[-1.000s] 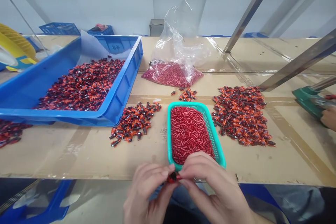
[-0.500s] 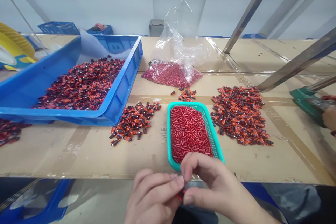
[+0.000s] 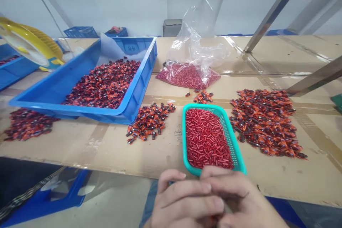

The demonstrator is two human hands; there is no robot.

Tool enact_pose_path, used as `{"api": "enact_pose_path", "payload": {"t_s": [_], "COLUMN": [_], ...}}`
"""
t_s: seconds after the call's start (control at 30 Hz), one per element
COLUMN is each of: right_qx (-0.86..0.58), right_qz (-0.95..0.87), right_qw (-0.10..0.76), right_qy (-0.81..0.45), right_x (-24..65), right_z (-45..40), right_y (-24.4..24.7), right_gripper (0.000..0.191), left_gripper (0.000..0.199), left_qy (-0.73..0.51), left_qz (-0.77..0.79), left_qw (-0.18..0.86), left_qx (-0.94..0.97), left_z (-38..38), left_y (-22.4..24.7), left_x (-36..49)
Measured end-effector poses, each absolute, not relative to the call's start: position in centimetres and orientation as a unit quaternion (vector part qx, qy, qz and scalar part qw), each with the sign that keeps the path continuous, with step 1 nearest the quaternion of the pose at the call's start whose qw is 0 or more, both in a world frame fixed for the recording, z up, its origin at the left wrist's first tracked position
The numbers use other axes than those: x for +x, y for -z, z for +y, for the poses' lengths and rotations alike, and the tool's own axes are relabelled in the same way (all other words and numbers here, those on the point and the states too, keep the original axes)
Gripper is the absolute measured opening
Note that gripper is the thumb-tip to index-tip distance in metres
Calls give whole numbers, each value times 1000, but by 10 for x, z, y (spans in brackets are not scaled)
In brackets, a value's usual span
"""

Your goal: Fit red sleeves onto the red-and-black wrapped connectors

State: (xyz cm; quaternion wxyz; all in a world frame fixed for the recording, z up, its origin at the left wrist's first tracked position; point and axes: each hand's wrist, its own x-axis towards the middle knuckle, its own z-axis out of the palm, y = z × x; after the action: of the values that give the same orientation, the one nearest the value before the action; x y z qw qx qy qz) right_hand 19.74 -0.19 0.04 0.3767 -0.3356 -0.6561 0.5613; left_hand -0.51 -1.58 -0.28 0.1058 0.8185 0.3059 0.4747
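My left hand (image 3: pixel 187 199) and my right hand (image 3: pixel 240 196) meet at the lower edge of the view, just in front of a green basket (image 3: pixel 187 142) full of small red tubes (image 3: pixel 208 139). Both are closed around something small, mostly hidden by the fingers; a dark reddish bit shows between them. Left of the basket lies a loose pile of orange and black pieces (image 3: pixel 149 121). A larger pile of such pieces (image 3: pixel 267 124) spreads to its right, and a few more (image 3: pixel 203 97) lie behind it.
A blue tray (image 3: pixel 117 111) of dark red and orange pieces stands at the left, with another pile (image 3: pixel 29 124) before it. Behind the basket sits a clear bag (image 3: pixel 189 74) of red tubes. A yellow fan (image 3: pixel 34 46) and metal posts (image 3: pixel 278 10) flank the table.
The view has turned left, so the table's things appear farther right. My hands have come closer together, with the fingers overlapping more. The other person's hand at the right has left view.
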Motion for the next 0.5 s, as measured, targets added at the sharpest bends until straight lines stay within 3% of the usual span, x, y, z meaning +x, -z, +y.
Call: {"api": "enact_pose_path", "payload": {"t_s": [0.1, 0.17, 0.27, 0.37, 0.5], "right_qx": [-469, -567, -656, -664, -565], "right_qz": [-728, -720, -685, -678, -757], "right_qw": [415, 392, 295, 265, 302], "right_qy": [-279, -79, 119, 172, 128], "right_x": [232, 263, 305, 319, 286], "right_z": [19, 39, 67, 78, 66], "right_y": [7, 20, 43, 54, 51], "right_gripper": [24, 32, 61, 74, 48], "left_gripper": [8, 9, 13, 14, 14], "left_qy": [-488, -442, -359, -323, -313], "left_qz": [378, 464, 576, 620, 644], "left_qw": [59, 28, -12, 3, 47], "left_qx": [785, 767, 734, 715, 696], "left_z": [-4, 6, 26, 47, 63], "left_y": [13, 26, 49, 67, 74], "left_x": [-5, -15, -38, -52, -52]}}
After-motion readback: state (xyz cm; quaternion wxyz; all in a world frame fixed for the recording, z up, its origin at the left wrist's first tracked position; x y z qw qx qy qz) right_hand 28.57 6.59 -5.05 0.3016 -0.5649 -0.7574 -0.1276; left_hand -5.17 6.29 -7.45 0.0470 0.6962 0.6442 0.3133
